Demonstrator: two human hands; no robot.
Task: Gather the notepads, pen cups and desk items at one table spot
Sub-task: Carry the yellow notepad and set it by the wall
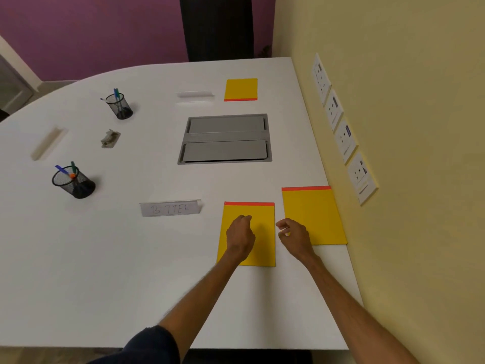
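Three yellow notepads with red binding strips lie on the white table (pixel 105 258). My left hand (pixel 240 237) rests on the near notepad (pixel 262 245), its bent fingertips touching the cover. Just right of it, my right hand (pixel 294 235) pinches the left edge of the right notepad (pixel 315 214), which lies by the wall. The far notepad (pixel 241 89) sits beyond the cable hatch. Two black mesh pen cups, a far one (pixel 119 106) and a near one (pixel 73 181), stand at the left with pens in them. A small grey stapler-like item (pixel 110 139) lies between them.
A grey cable hatch (pixel 225 137) is set into the table's middle. A name plate (pixel 170 208) lies left of the near notepad, and clear plate holders lie at the back (pixel 195 95) and at the far left (pixel 47 144). A yellow wall with sockets (pixel 341 132) borders the right edge.
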